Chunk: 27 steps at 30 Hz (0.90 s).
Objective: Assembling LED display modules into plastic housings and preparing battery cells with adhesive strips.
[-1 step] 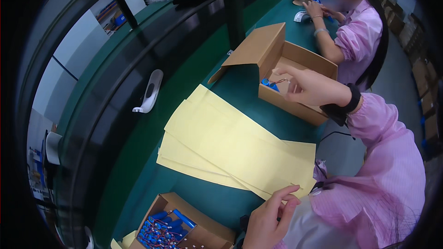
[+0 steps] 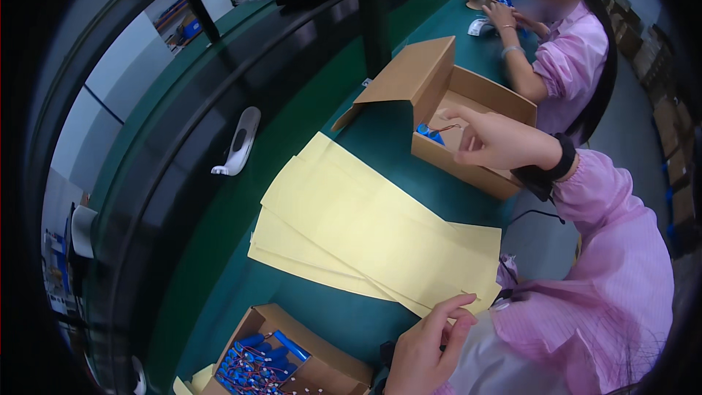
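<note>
Blue cylindrical cells [image 2: 437,138] with thin red-and-dark wire leads [image 2: 447,128] sit in the left corner of the open brown cardboard box [image 2: 462,167], beside its raised lid. That box stands near the person-side edge of the green worktop [image 2: 384,123]. Over that corner is the right hand [image 2: 503,140], index finger and thumb well parted, nothing visibly pinched between them; the leads reach toward the fingers, but whether they touch skin I cannot tell. The bent fingers behind are partly hidden.

Handling here seems to call for guiding the cells by their bodies, keeping the leads slack and clear of the box rim, and lifting the fingertips straight away so no wire snags.

The left hand [image 2: 431,347] is loosely curled, thumb near the fingers, with nothing seen in it, just beside the near end of the fanned pale-yellow flat sheets [image 2: 358,227]. Farther left, a second brown cardboard box [image 2: 325,340] holds a heap of similar blue wired cells [image 2: 256,362].
</note>
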Available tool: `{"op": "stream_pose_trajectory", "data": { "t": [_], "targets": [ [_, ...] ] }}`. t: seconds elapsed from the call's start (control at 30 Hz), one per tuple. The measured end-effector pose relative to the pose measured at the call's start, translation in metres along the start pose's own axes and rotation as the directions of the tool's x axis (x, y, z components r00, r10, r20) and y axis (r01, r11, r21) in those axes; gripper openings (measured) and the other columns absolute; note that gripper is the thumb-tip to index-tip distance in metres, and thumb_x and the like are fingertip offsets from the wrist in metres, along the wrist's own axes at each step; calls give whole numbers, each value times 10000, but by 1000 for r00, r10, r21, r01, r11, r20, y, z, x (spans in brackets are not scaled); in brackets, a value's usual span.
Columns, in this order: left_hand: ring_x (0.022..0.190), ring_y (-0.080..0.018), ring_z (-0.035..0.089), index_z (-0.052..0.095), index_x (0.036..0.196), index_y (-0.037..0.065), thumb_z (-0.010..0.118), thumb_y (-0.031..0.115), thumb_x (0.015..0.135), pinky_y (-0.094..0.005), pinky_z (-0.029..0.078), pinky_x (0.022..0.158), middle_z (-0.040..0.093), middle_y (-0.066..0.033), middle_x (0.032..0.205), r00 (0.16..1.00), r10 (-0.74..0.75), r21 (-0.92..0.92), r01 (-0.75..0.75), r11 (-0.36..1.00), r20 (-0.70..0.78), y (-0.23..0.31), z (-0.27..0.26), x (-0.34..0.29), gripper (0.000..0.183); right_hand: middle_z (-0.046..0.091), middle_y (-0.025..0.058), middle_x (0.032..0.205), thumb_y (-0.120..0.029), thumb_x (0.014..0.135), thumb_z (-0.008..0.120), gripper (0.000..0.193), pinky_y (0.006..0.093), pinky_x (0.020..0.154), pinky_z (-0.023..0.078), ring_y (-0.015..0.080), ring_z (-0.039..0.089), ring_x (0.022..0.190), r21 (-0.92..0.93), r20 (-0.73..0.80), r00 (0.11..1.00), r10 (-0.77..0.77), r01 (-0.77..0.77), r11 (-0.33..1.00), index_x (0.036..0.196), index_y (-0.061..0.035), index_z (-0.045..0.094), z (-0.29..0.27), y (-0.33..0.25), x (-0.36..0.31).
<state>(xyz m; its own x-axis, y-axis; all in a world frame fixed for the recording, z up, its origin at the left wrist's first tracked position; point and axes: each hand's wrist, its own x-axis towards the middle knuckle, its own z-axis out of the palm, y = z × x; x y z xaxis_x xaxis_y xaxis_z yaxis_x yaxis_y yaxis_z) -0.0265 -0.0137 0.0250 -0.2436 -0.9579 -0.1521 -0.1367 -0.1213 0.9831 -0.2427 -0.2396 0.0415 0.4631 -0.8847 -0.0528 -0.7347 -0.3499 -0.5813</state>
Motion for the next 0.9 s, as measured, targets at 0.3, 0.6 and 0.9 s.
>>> {"op": "stream_pose_trajectory", "data": {
  "t": [0.3, 0.6, 0.9],
  "targets": [
    [611, -217, 613, 554, 1145, 41, 551, 109, 925, -313, 483, 576, 632, -109, 791, 994, 104, 11, -104, 995, -31, -9, -3, 4, 230, 669, 133, 882, -231, 767, 738, 525, 372, 719, 528, 292, 669, 812, -457, 126, 917, -378, 392, 799, 1212, -28, 548, -32, -110, 49],
    [685, -291, 651, 486, 1208, 76, 513, 165, 964, -358, 495, 594, 671, -114, 881, 977, 210, -37, -210, 977, 17, -29, -3, -2, 262, 677, 201, 946, -521, 761, 709, 708, 412, 780, 522, 365, 661, 905, -633, 241, 880, -409, 462, 621, 1197, 12, 540, 127, -174, 258],
    [676, -197, 630, 508, 1192, 38, 540, 84, 943, -280, 475, 616, 658, -102, 902, 988, 149, -275, -136, 952, 28, -16, -14, -11, 256, 671, 221, 990, -85, 772, 642, 316, 424, 813, 532, 359, 652, 966, -611, 85, 748, -658, 561, 558, 1081, -16, 629, 122, -185, 264]
  ]
}}
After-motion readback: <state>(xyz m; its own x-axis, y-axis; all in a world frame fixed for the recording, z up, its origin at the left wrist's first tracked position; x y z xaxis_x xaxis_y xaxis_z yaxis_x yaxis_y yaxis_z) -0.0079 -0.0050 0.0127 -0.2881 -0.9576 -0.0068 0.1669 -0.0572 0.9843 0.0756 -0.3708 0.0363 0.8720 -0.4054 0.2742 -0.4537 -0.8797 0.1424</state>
